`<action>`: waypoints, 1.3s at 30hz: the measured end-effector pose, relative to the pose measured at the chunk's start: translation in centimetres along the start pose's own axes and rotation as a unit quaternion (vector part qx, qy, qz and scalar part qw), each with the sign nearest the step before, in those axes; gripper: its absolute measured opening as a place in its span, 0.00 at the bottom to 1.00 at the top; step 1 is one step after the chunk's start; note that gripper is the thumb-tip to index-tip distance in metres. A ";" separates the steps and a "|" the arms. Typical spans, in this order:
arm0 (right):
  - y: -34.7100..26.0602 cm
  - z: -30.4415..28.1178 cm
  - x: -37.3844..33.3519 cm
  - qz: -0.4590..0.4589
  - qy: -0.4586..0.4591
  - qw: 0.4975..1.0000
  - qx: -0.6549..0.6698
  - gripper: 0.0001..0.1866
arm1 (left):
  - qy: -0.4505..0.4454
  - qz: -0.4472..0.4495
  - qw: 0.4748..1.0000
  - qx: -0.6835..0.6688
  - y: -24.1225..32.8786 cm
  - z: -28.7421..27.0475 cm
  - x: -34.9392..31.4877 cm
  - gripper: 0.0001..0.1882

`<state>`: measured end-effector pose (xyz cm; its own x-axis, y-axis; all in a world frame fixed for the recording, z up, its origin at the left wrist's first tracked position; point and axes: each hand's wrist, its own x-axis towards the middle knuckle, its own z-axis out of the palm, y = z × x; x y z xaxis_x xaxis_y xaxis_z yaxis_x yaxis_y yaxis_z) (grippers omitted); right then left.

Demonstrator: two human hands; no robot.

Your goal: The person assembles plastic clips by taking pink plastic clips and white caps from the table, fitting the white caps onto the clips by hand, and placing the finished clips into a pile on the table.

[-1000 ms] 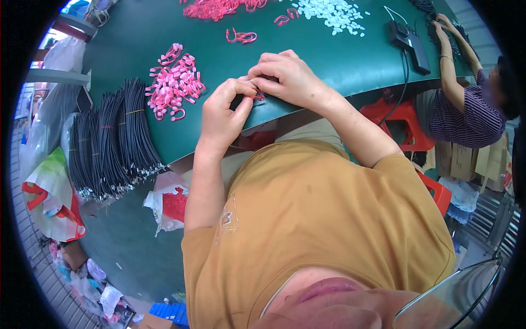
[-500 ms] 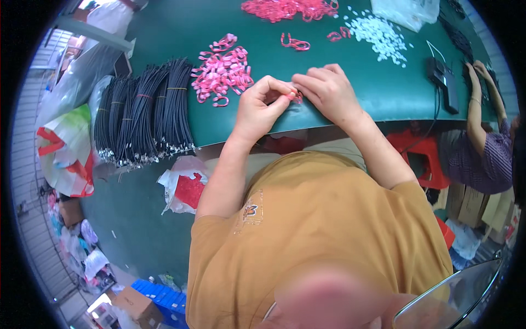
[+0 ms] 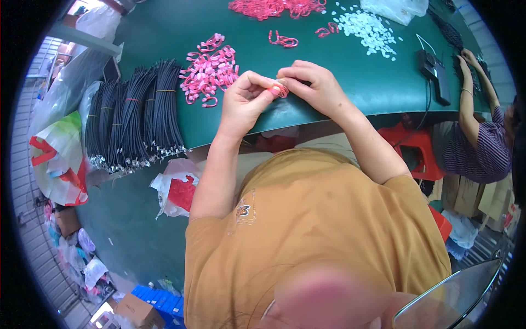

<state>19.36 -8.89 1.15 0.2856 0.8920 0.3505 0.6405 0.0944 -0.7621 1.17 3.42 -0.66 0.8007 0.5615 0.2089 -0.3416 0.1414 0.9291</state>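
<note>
My left hand point(image 3: 244, 104) pinches a small pink-red loop-shaped piece point(image 3: 281, 90) above the near edge of the green table. From the other side, my right hand point(image 3: 316, 88) has its thumb and fingertips closed on the same piece; its exact shape is partly covered. Just left of my left hand lies a heap of pink U-shaped pieces point(image 3: 213, 71) with pale ends. Beyond my hands are a few loose red U-shaped pieces point(image 3: 284, 39). A scatter of small white flat pieces point(image 3: 367, 32) spreads at the far right.
Black cables point(image 3: 134, 112) in banded bundles lie at the left table edge. A larger red heap point(image 3: 274, 8) sits at the far side, a clear plastic bag point(image 3: 397, 8) beside it. To the right stand a black device point(image 3: 434, 77) with a cord and a co-worker's arms point(image 3: 468, 90).
The whole view has shifted slightly, so the table's things appear further left. My fingers have turned the pink-red piece, and more of its loop shows now.
</note>
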 end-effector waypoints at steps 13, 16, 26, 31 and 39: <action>-1.0 -1.6 -1.2 0.179 -0.045 0.946 0.268 0.10 | -0.026 0.055 0.984 0.169 0.6 0.8 -1.1 0.08; -0.3 -1.1 -1.4 0.135 -0.058 0.957 0.249 0.10 | -0.073 0.075 0.976 0.190 1.3 1.4 -1.1 0.09; -0.8 -1.7 -0.1 0.063 -0.136 0.976 0.155 0.11 | -0.123 0.058 0.980 0.148 1.4 0.2 -1.1 0.08; -0.1 -1.0 -1.3 0.112 -0.077 0.972 0.190 0.08 | -0.099 0.077 0.967 0.224 1.0 0.8 -0.9 0.04; 1.4 -0.9 -1.2 0.124 -0.081 0.965 0.217 0.05 | -0.070 0.038 0.969 0.234 1.4 1.7 -1.5 0.04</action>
<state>20.56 -10.27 0.17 0.2535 0.9651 0.0658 0.1979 0.0149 -0.9801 0.32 1.42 0.81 0.8521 0.4350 0.2910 -0.1675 -0.3001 0.9391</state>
